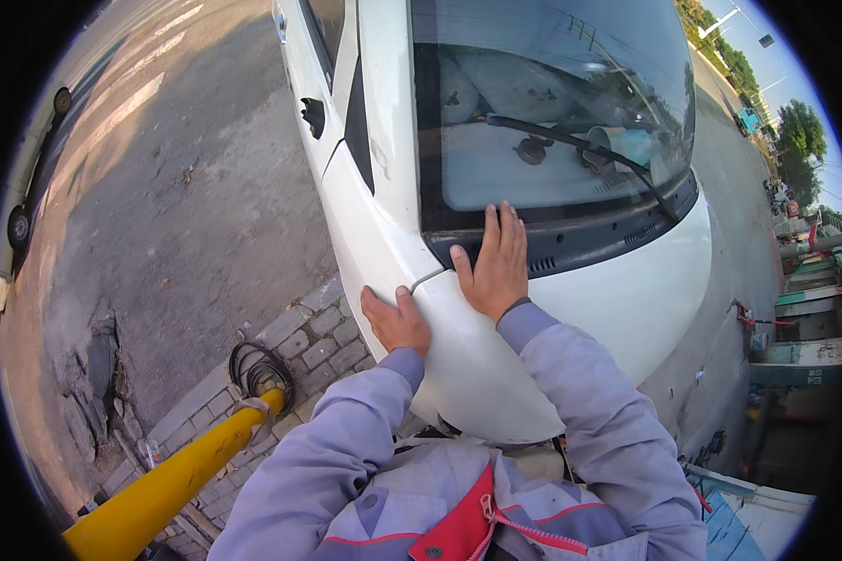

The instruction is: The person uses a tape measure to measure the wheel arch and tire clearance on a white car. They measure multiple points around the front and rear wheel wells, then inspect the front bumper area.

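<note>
White car (496,374) is pressed on by both hands; its front end is seen directly below the head camera, hood and fender filling the centre of the view. Right hand (494,266) is laid flat at the hood's rear edge, palm down, 4 fingers (503,232) held straight and close together, thumb spread to the left; nothing is gripped. Fingertips are reached just onto the black cowl panel (580,245) at the base of the windshield (552,103). Left hand (395,320) is laid on the fender beside the hood seam, fingers partly curled over the fender's edge, narrow spread, nothing held. The seam between hood and fender is seen running between the 2 hands. Beyond the right fingertips, a wiper blade (571,140) is lying across the glass. Beyond the left fingers, the driver-side door and a black door handle (313,114) are seen. Both forearms are covered by grey-lilac sleeves (580,393); a jacket with red trim is seen at the lower edge. To the left of the left hand, well apart, a yellow post (173,477) is seen leaning over paving bricks (318,341), with a coil of black cable (260,366) near its tip. Further left, cracked asphalt (168,206) is seen.
</note>
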The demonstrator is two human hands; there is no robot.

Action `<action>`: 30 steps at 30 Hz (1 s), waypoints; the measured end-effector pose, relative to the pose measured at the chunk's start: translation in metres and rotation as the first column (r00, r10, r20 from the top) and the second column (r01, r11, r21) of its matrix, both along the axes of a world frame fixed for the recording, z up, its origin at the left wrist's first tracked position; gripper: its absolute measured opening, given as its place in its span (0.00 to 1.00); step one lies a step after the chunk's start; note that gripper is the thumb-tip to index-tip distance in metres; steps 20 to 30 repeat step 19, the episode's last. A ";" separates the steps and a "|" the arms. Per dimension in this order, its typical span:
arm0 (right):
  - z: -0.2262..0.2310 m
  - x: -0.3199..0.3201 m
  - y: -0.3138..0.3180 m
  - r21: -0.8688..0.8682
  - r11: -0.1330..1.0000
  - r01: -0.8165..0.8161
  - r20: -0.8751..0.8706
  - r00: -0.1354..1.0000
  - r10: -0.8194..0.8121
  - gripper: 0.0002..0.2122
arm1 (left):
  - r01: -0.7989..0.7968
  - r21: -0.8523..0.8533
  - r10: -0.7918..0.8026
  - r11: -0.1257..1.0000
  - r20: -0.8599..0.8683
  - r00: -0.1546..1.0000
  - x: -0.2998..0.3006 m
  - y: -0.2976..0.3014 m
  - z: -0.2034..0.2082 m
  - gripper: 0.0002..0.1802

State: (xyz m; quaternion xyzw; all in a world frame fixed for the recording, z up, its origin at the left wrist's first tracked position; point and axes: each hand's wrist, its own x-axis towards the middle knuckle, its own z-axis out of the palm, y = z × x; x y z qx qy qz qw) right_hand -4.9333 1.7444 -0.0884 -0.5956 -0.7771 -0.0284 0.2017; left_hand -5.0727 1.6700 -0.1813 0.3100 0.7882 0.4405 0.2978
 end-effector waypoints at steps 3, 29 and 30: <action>-0.003 -0.003 0.004 -0.011 1.000 0.011 0.021 1.000 -0.011 0.40 | -0.017 0.012 0.017 1.000 0.038 0.999 0.001 0.000 0.000 0.41; 0.002 -0.003 0.001 0.000 0.999 0.041 -0.034 0.999 -0.041 0.40 | -0.008 0.001 0.008 1.000 0.023 1.000 0.000 0.001 -0.003 0.41; 0.002 -0.003 0.001 0.000 0.999 0.041 -0.034 0.999 -0.041 0.40 | -0.008 0.001 0.008 1.000 0.023 1.000 0.000 0.001 -0.003 0.41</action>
